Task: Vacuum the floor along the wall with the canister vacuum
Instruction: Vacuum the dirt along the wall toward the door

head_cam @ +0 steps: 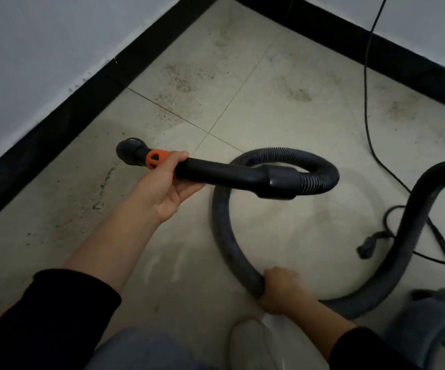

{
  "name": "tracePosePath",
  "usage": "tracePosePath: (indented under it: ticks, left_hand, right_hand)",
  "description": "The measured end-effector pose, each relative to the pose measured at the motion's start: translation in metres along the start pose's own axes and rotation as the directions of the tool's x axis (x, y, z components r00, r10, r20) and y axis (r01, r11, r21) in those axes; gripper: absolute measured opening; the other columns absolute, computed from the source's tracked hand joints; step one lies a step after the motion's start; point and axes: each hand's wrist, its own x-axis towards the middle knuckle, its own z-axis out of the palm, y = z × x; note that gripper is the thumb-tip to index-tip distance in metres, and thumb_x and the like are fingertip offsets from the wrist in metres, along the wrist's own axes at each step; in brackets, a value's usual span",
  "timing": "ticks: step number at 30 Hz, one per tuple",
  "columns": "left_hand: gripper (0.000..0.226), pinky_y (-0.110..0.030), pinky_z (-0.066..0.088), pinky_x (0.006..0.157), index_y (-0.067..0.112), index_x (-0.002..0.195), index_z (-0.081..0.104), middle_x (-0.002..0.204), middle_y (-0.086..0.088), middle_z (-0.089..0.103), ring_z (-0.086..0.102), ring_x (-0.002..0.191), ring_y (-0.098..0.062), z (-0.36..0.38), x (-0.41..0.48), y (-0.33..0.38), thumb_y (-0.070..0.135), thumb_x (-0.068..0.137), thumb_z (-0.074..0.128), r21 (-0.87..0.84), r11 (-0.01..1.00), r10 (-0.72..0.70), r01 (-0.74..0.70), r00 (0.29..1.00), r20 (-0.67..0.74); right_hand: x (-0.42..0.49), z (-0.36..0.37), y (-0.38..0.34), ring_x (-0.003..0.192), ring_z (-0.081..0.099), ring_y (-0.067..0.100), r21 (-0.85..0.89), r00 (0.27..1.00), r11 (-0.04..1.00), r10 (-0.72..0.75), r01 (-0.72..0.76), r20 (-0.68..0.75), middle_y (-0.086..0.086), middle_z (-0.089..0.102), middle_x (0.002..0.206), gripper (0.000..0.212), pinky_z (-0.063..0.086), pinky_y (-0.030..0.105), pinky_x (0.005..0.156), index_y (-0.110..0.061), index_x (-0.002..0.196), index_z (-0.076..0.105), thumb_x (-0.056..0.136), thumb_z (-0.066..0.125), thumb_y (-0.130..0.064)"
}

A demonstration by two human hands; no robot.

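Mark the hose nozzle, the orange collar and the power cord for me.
hose nozzle [128, 153], head view, on its round black tip.
orange collar [155, 159], head view, on the middle of the orange band.
power cord [365, 76], head view, on the stretch crossing the floor tiles.

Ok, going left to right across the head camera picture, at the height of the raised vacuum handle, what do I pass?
black baseboard → nozzle end → orange collar → handle tube → hose cuff → ribbed hose → power cord
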Motion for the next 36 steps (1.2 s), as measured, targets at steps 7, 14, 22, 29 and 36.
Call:
tracePosePath:
  ticks: [7,14,22,29,36]
  left_hand:
    - [0.012,-0.039,0.059,0.073,0.006,0.095,0.051,0.107,-0.020,0.064,0.067,0.097,-0.033,0.025,-0.012,-0.002,0.010,0.092,0.062,0.036,0.997,-0.063,0.062,0.998,0.023]
    - [0.013,-0.041,0.057,0.083,0.006,0.094,0.053,0.106,-0.021,0.065,0.067,0.098,-0.032,0.034,-0.019,-0.004,0.011,0.091,0.064,0.046,0.997,-0.057,0.055,0.997,0.043]
    - [0.016,-0.034,0.059,0.062,0.006,0.095,0.050,0.103,-0.018,0.064,0.067,0.081,-0.026,0.061,-0.020,0.018,0.013,0.091,0.064,-0.073,0.996,0.045,-0.044,0.999,0.020]
    - [0.028,-0.042,0.059,0.071,0.004,0.109,0.050,0.104,-0.020,0.063,0.066,0.094,-0.032,0.097,-0.027,0.076,0.013,0.090,0.067,-0.196,0.974,0.110,-0.111,0.994,-0.013]
    - [0.047,-0.046,0.052,0.089,0.005,0.127,0.048,0.117,-0.019,0.063,0.064,0.101,-0.032,0.152,-0.063,0.152,0.017,0.087,0.070,-0.347,0.920,0.223,-0.182,0.971,0.082]
  right_hand:
    - [-0.038,0.043,0.058,0.120,0.057,0.026,-0.132,0.976,0.981,0.163,-0.145,0.145,0.007,0.058,0.129,0.038,0.051,0.039,0.097,-0.013,0.126,0.056,0.089,0.061,-0.023]
    - [-0.048,0.056,0.046,0.126,0.052,0.028,-0.062,0.957,0.990,0.136,-0.124,0.257,0.012,0.053,0.136,0.044,0.044,0.036,0.100,-0.008,0.132,0.051,0.093,0.058,-0.026]
    - [-0.075,-0.081,0.038,0.101,0.051,0.031,0.600,0.478,0.791,0.483,0.123,-0.734,0.012,0.050,0.109,0.052,0.043,0.038,0.080,-0.008,0.108,0.048,0.074,0.079,-0.032]
    - [-0.038,-0.245,0.040,0.127,0.045,0.027,0.295,0.243,0.935,0.245,0.198,-0.939,0.005,0.048,0.135,0.069,0.014,0.052,0.113,-0.019,0.135,0.043,0.076,0.074,-0.035]
    - [-0.074,-0.344,0.058,0.093,0.052,0.022,0.195,0.289,0.898,0.080,0.394,-0.954,-0.002,0.052,0.101,0.044,0.037,0.030,0.073,-0.016,0.108,0.050,0.074,0.075,-0.028]
